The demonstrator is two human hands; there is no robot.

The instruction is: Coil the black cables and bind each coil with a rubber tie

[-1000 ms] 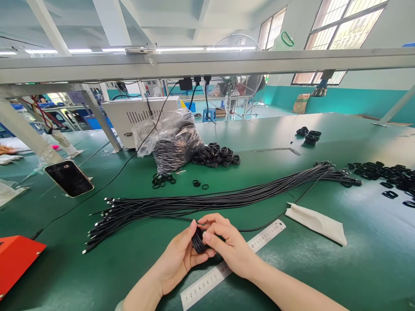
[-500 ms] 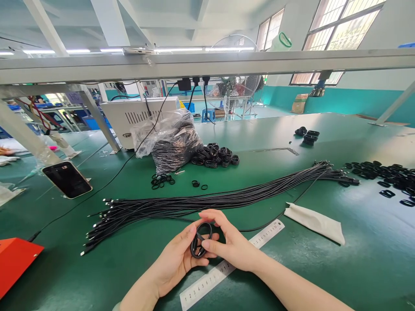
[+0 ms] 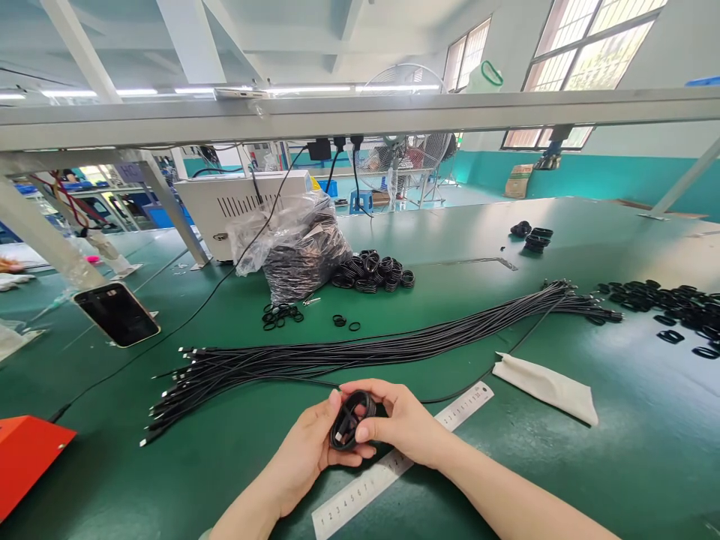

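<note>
A black cable (image 3: 349, 421) wound into a small coil, a metal plug end showing inside the loop, is held between both hands. My left hand (image 3: 309, 442) closes round its left and lower side, thumb up along the edge. My right hand (image 3: 402, 424) grips the right side, its thumb pressed on the coil and its index finger over the top. Below the hands lies a steel ruler (image 3: 349, 499), set at a slant. Just beyond them a long bundle of straight black cables (image 3: 349, 351) stretches across the table.
Small black rings (image 3: 354, 326) lie past the bundle, near a pile of coiled cables (image 3: 374, 271) and a plastic bag (image 3: 304, 247). More coils (image 3: 675, 307) spread at the right. A white cloth-like strip (image 3: 548, 388), a phone (image 3: 117, 313) and a red box (image 3: 31, 457) flank the work area.
The coil has turned and tilted between my hands, so its plug end now shows inside the loop. My right fingers have drawn in lower over its top.
</note>
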